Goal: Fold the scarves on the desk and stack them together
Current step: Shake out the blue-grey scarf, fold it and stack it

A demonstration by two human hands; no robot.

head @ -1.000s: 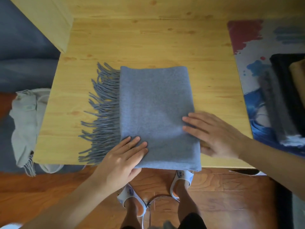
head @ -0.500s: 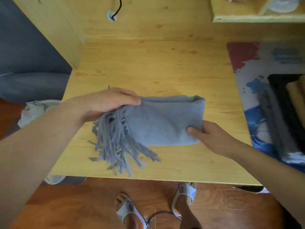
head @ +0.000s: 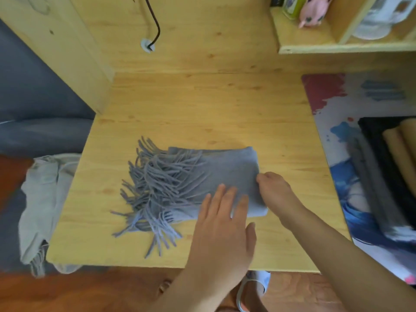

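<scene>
Now, left hand (head: 221, 224): fingers straight, flat on the fold.
Right hand (head: 275, 194): at three o'clock — curled, gripping the edge.
Blue scarf (head: 225, 174): mid-desk (head: 202, 109), fringe (head: 157, 188) at nine o'clock.
Advice: smooth the tassels — square the edges.

Bare desk (head: 202, 109) beyond the scarf (head: 225, 172); stacked scarves (head: 382, 167) apparently crowd the right.

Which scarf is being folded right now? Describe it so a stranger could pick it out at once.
Start at the pale wooden desk. Near its front edge lies the grey-blue scarf, folded into a short block, both hands at its right end. Its long tassel fringe is flopped back over the fold, unlike the pale grey scarf hanging off the desk's left edge or the dark stack on the right.
</scene>
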